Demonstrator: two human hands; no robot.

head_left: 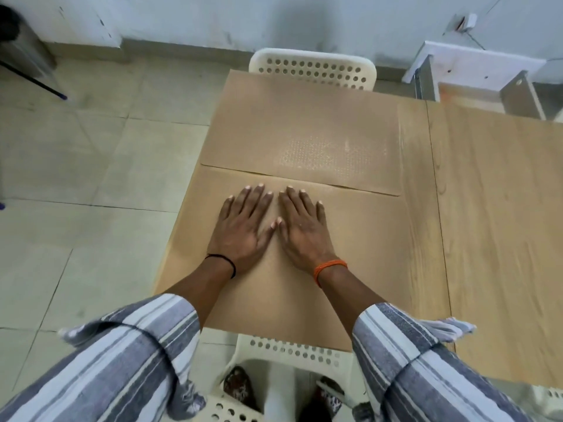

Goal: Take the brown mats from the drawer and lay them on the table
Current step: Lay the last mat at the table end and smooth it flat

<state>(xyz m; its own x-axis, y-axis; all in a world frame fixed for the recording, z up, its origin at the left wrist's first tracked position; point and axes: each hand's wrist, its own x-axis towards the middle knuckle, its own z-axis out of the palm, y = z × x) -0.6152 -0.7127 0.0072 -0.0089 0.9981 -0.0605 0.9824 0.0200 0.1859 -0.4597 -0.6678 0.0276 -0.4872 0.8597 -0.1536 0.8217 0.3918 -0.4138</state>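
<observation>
Head view shows left hand (243, 226) and right hand (304, 229) pressed flat, fingers straight, side by side on the near brown mat (350, 254), which looks thin, light and floppy, best lifted by its edges.

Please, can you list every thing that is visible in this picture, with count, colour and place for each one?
brown mats: two, brown, flat on the table, the far one overlapping the near one's far edge
table: one, light wood, under the mats
chairs: two, white with holes, one at the far end, one at the near end
floor: pale tiles, left
wall: white, at the back
left hand: flat on the near mat, black wrist band
right hand: flat on the near mat, orange wrist band
sleeves: two, grey and white stripes
</observation>
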